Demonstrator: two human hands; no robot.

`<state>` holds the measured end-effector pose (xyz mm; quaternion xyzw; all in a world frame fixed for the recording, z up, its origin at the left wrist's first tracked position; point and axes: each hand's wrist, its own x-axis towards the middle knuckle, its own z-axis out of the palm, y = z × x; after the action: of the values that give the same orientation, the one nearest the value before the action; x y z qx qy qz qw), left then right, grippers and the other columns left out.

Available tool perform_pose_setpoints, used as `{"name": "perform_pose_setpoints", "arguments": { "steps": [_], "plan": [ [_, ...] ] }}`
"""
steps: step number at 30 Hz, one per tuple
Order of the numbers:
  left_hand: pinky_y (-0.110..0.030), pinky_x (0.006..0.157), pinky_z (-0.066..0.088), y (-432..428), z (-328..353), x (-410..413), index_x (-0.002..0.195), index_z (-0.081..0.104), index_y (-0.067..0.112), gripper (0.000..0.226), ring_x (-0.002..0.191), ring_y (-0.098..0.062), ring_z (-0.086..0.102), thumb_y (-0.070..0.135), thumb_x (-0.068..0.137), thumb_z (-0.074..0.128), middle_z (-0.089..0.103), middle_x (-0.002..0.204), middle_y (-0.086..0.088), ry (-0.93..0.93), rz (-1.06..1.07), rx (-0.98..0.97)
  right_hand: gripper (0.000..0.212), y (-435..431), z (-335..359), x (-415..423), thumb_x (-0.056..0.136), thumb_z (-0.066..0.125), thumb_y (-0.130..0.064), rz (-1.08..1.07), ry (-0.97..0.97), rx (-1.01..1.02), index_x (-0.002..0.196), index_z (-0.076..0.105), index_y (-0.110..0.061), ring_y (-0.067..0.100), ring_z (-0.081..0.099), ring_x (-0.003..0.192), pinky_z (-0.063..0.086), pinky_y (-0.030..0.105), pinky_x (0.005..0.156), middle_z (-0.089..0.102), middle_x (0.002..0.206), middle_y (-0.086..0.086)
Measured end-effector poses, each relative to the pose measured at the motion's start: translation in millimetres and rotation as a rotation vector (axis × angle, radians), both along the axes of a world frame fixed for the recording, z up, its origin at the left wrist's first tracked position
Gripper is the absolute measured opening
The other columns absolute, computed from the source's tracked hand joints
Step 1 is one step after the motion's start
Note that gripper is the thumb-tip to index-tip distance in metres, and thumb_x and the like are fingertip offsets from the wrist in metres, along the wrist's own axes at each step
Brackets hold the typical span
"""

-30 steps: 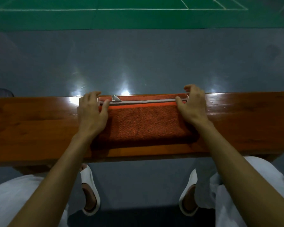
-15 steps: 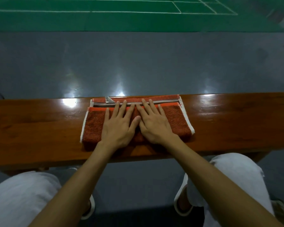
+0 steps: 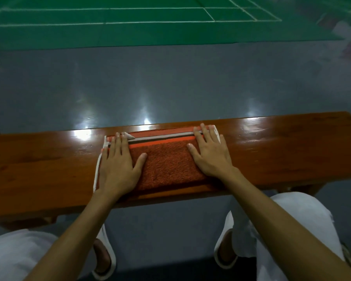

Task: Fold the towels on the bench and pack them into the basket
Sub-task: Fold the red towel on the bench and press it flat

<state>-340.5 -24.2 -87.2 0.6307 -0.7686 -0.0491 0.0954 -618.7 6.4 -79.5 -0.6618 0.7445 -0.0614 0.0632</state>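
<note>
Left grip (image 3: 118, 167), right grip (image 3: 211, 157) — towel (image 3: 166, 165) on bench (image 3: 292, 151).

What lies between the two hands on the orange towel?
Only bare folded orange terry towel, between left hand and right hand, in the head view.

Towel (image 3: 166, 165): rough, looped terry cloth, rust-orange and matt. Its far edge has a flatter, smoother woven band of orange, white and dark stripes, and the hem is white.
Bench (image 3: 292, 151) in front of you: varnished wood, high gloss, grain showing, lamp glare along the far edge.
Floor (image 3: 170, 84) beyond: smooth, grey, shiny, mirroring the lights.
Green court (image 3: 130, 31): duller finish.
Your trousers (image 3: 304, 216): white cloth, matt.
</note>
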Motion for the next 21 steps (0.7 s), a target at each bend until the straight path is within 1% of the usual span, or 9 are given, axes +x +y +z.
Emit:
{"name": "perform_pose_setpoints", "arguments": {
  "steps": [3, 6, 9, 12, 13, 15, 17, 19, 21],
  "plan": [
    [-0.044, 0.128, 0.003, 3, 1, 2, 0.165, 0.005, 0.012, 0.094, 0.159, -0.024, 0.004, 0.075, 0.095, 0.009, 0.007, 0.172, -0.009, 0.015, -0.015, 0.009, 0.073, 5, 1, -2, 0.103, 0.02, -0.064, 0.006, -0.01, -0.001, 0.164, 0.009, -0.026, 0.022, -0.006, 0.158, 0.005, 0.052, 0.127, -0.001, 0.172, 0.002],
    [-0.046, 0.127, 0.008, 4, 4, 5, 0.164, 0.016, 0.016, 0.083, 0.158, -0.027, 0.011, 0.066, 0.101, 0.033, 0.017, 0.171, -0.009, 0.091, -0.044, -0.005, 0.079, 6, 5, -3, 0.1, 0.039, -0.064, -0.042, -0.097, -0.079, 0.162, 0.022, -0.017, 0.025, 0.009, 0.157, 0.016, 0.048, 0.126, 0.014, 0.17, 0.007],
    [-0.051, 0.121, 0.03, 12, 11, 3, 0.149, 0.046, 0.016, 0.062, 0.144, -0.033, 0.038, 0.051, 0.098, 0.054, 0.045, 0.155, -0.012, 0.191, -0.051, -0.129, 0.075, 10, 16, -6, 0.091, 0.066, -0.052, -0.208, -0.258, -0.243, 0.148, 0.043, -0.009, 0.031, 0.042, 0.138, 0.04, 0.044, 0.111, 0.046, 0.149, 0.014],
    [-0.049, 0.101, 0.045, 25, 13, -10, 0.126, 0.06, 0.01, 0.049, 0.118, -0.034, 0.051, 0.047, 0.096, 0.055, 0.058, 0.129, -0.016, 0.163, -0.026, -0.202, 0.07, 16, 28, -13, 0.085, 0.071, -0.057, -0.355, -0.171, -0.211, 0.131, 0.051, -0.008, 0.031, 0.051, 0.121, 0.046, 0.043, 0.097, 0.055, 0.129, 0.012],
    [-0.05, 0.1, 0.045, 29, 12, -14, 0.128, 0.06, 0.009, 0.051, 0.119, -0.035, 0.05, 0.049, 0.096, 0.052, 0.058, 0.13, -0.016, 0.126, -0.032, -0.192, 0.072, 17, 29, -15, 0.085, 0.069, -0.061, -0.384, -0.142, -0.152, 0.13, 0.052, -0.008, 0.032, 0.051, 0.121, 0.047, 0.043, 0.096, 0.056, 0.128, 0.013],
    [-0.051, 0.112, 0.039, 37, 5, -23, 0.142, 0.054, 0.011, 0.063, 0.134, -0.035, 0.044, 0.054, 0.098, 0.041, 0.052, 0.146, -0.016, 0.051, -0.05, -0.158, 0.075, 17, 27, -20, 0.083, 0.067, -0.067, -0.419, -0.153, -0.067, 0.127, 0.055, -0.008, 0.034, 0.056, 0.118, 0.051, 0.045, 0.095, 0.06, 0.124, 0.013],
    [-0.052, 0.121, 0.026, 43, 1, -30, 0.154, 0.043, 0.014, 0.071, 0.148, -0.035, 0.032, 0.057, 0.099, 0.031, 0.04, 0.159, -0.014, 0.03, -0.051, -0.113, 0.063, 17, 25, -25, 0.085, 0.066, -0.065, -0.4, -0.202, -0.035, 0.116, 0.063, -0.01, 0.033, 0.064, 0.108, 0.056, 0.044, 0.088, 0.068, 0.112, 0.01],
    [-0.052, 0.125, 0.02, 47, 1, -37, 0.158, 0.038, 0.015, 0.076, 0.152, -0.033, 0.024, 0.061, 0.099, 0.024, 0.033, 0.164, -0.012, 0.041, -0.052, -0.086, 0.046, 17, 27, -29, 0.089, 0.066, -0.058, -0.367, -0.241, -0.024, 0.103, 0.069, -0.015, 0.031, 0.068, 0.097, 0.057, 0.04, 0.079, 0.072, 0.1, 0.007],
    [-0.05, 0.126, 0.015, 48, 3, -45, 0.158, 0.038, 0.017, 0.08, 0.154, -0.031, 0.02, 0.066, 0.096, 0.024, 0.03, 0.166, -0.01, 0.098, -0.068, -0.051, 0.035, 17, 31, -37, 0.09, 0.067, -0.05, -0.366, -0.313, 0.005, 0.101, 0.069, -0.017, 0.03, 0.068, 0.093, 0.056, 0.039, 0.078, 0.071, 0.096, 0.005]
  ]
}}
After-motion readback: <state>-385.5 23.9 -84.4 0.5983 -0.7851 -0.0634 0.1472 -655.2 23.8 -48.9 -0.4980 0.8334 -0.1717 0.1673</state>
